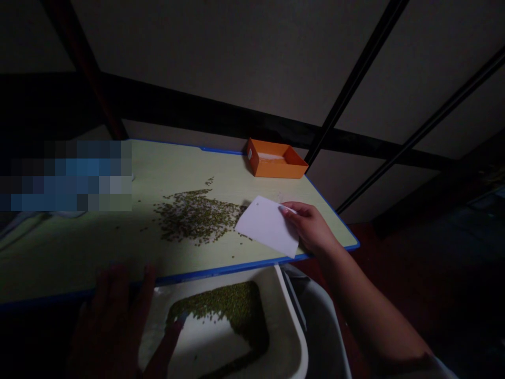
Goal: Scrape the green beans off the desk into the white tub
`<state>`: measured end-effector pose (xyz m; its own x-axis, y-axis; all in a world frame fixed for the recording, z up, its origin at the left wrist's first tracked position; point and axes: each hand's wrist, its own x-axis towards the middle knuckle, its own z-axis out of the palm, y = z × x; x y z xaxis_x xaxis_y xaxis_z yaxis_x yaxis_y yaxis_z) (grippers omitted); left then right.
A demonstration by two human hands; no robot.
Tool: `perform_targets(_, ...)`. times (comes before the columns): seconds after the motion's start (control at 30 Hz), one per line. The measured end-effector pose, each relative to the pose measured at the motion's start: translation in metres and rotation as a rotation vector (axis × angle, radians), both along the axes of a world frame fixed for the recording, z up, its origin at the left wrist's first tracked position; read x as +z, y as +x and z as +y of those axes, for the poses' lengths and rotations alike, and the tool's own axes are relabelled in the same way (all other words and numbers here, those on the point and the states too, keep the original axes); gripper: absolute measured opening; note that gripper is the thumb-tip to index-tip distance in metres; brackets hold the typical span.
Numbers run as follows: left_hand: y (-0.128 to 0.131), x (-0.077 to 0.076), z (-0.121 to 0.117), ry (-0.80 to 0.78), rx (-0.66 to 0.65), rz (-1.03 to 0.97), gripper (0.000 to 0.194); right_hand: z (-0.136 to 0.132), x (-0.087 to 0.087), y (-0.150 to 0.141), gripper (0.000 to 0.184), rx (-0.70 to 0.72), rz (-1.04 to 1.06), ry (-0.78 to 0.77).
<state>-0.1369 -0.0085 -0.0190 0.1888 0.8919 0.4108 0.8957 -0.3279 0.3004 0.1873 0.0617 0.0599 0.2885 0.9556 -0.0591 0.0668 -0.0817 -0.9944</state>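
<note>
My right hand pinches a flat white scraper with a small hole near one corner, thumb on top. The scraper's left edge meets the right end of a loose spread of small green-brown seeds on the table. In deep shadow at lower left, my left hand has its fingers spread and appears to hold nothing. Its thumb reaches over the white tub below the table's front edge. More of the same seeds lie inside, banked along the far and right walls, with bare bottom showing.
An orange open box with some pale contents stands at the table's back right. Blue trim runs along the table edge. A pixelated patch covers the left side. Behind is a panelled wall. A pale container sits right of the tub.
</note>
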Motion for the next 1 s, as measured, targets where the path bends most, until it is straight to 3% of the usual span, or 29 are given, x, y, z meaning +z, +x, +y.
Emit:
perform_targets(0.3,0.003,0.003,-0.002,0.013,0.02,0.027,0.071,-0.015,0.0,-0.007,0.036,0.075,-0.011,-0.031)
perform_targets(0.73,0.006,0.006,-0.003,0.023,0.0,0.042,0.071,-0.021,0.0,-0.004,0.032,0.007,-0.027,-0.059)
perform_targets(1.0,0.002,0.003,-0.004,0.013,0.005,0.037,0.074,-0.028,0.0,-0.016,0.032,0.075,-0.061,-0.053)
